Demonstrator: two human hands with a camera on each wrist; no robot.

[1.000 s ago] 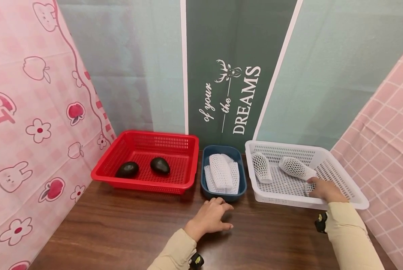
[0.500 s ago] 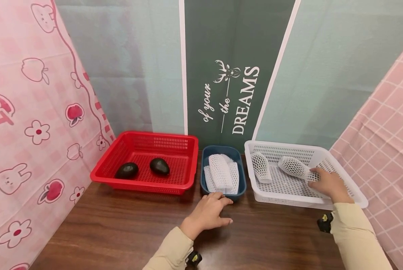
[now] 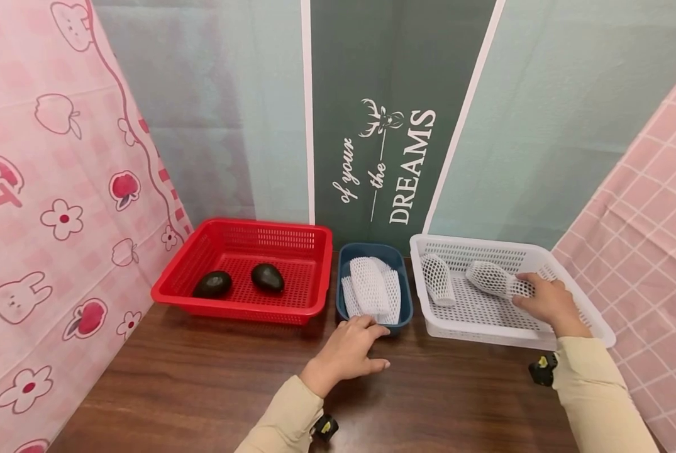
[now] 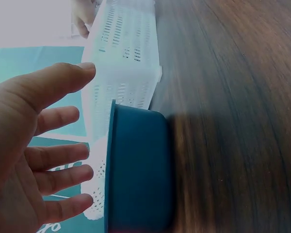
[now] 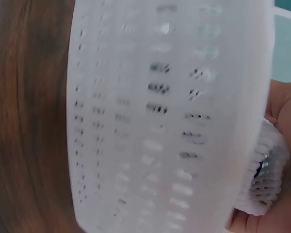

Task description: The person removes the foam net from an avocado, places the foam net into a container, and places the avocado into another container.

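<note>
In the head view my right hand (image 3: 549,305) is inside the white basket (image 3: 468,333). It grips a white foam fruit net (image 3: 522,287) with something dark in it, probably an avocado; the right wrist view shows this net (image 5: 269,174) against my palm. Right beside it lies another filled foam net (image 3: 487,278), and a third filled net (image 3: 437,280) rests at the basket's left end. My left hand (image 3: 346,352) is at the front rim of the blue bin (image 3: 402,314), fingers relaxed and holding nothing. White foam nets (image 3: 368,286) are piled in that bin.
A red basket (image 3: 315,305) stands to the left with two bare avocados, one avocado (image 3: 213,285) near its left wall and another avocado (image 3: 267,277) near the middle. All three containers stand on a brown wooden table (image 3: 428,390) against a printed cloth backdrop (image 3: 247,126).
My right hand has moved up and back within the white basket, bringing its netted fruit beside the middle one. My left hand has shifted slightly forward to the blue bin's rim.
</note>
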